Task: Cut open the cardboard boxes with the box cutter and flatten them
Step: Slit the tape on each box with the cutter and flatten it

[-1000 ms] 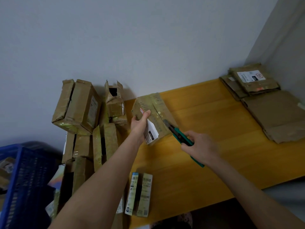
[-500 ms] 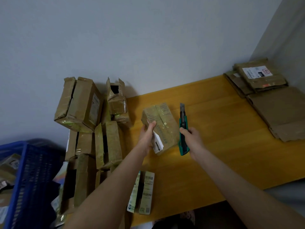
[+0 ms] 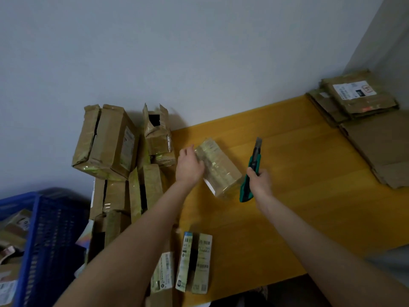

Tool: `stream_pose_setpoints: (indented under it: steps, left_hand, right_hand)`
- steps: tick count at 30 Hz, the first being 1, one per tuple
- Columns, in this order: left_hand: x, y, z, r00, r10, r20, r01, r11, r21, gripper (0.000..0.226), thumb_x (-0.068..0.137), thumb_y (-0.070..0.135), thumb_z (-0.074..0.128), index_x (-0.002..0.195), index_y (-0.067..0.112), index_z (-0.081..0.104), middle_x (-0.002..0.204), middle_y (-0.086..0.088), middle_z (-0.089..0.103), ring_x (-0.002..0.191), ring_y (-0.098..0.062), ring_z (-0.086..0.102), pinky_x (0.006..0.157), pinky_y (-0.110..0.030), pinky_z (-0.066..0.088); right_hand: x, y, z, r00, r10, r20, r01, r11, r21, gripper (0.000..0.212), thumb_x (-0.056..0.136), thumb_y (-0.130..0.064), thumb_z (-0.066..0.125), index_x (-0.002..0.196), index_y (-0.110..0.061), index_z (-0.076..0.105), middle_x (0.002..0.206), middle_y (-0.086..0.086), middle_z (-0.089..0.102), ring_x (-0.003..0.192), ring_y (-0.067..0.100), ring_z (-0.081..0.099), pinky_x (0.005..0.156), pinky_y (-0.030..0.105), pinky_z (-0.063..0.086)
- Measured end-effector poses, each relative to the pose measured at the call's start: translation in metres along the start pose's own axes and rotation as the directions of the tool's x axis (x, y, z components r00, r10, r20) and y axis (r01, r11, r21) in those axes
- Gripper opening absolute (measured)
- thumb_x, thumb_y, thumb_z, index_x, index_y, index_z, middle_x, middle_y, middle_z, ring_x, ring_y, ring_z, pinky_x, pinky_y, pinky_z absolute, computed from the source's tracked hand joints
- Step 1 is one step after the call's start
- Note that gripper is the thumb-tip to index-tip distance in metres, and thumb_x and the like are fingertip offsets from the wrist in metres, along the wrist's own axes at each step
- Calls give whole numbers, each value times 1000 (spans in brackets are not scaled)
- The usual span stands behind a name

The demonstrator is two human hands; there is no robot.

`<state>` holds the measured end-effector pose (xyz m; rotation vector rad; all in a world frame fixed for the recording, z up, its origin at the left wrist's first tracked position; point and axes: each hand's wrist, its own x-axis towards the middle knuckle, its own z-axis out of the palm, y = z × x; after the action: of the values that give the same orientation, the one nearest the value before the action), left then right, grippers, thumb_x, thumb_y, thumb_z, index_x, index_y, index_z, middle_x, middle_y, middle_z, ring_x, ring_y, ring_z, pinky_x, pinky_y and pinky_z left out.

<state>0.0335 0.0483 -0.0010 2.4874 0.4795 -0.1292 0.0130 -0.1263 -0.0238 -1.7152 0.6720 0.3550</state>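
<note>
Tabletop: flattened boxes stacked at 2 o'clock, so part is done. Unopened pile at 9 o'clock, more in the blue crate at 8, so most is left. Taped box at centre, uncut as far as I can tell. Left hand grip spread over its left side, touching. Right hand grip wrapped around the box cutter, blade out, pointing to 12, just beside the box.
</note>
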Motion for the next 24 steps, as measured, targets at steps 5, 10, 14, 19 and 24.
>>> stream_pose_setpoints:
  steps: [5,10,14,19,24]
  left_hand:
    - [36,10,8,978,-13,207,-20,988,155,71,97,30,52,153,12,14,156,-15,25,142,-34,26,113,-47,30]
    - [27,-5,4,987,-55,150,0,938,347,69,97,47,47,152,18,17,145,-19,37,130,-39,40,102,-48,39]
    - [5,-20,-8,984,-66,167,-4,920,392,74,96,46,51,153,19,12,140,-17,43,116,-34,55,86,-41,50]
    - [-10,-19,-8,936,141,322,-292,824,486,117,70,70,69,155,21,5,160,-8,9,146,-33,14,117,-50,23]
    - [-11,10,17,858,250,450,-480,701,527,124,73,59,73,154,16,-10,163,-4,-3,150,-29,-4,120,-52,4]
  right_hand:
    - [-4,18,4,987,158,36,-161,975,150,30,101,-34,46,120,-10,46,111,7,58,98,26,58,82,39,49]
    - [6,3,-1,994,108,26,-111,982,155,22,102,-33,45,111,-12,45,102,5,54,91,23,54,77,36,45]
    - [21,-22,-1,999,-18,29,16,997,79,31,101,-31,45,120,-8,44,113,12,55,91,22,51,77,35,43]
    - [25,-31,5,995,-65,78,66,998,-10,32,102,-29,45,122,-5,43,112,13,53,91,24,50,77,37,43]
    - [21,-22,-1,993,-71,95,77,995,-61,32,100,-30,48,121,-6,45,107,8,53,94,23,51,82,38,44]
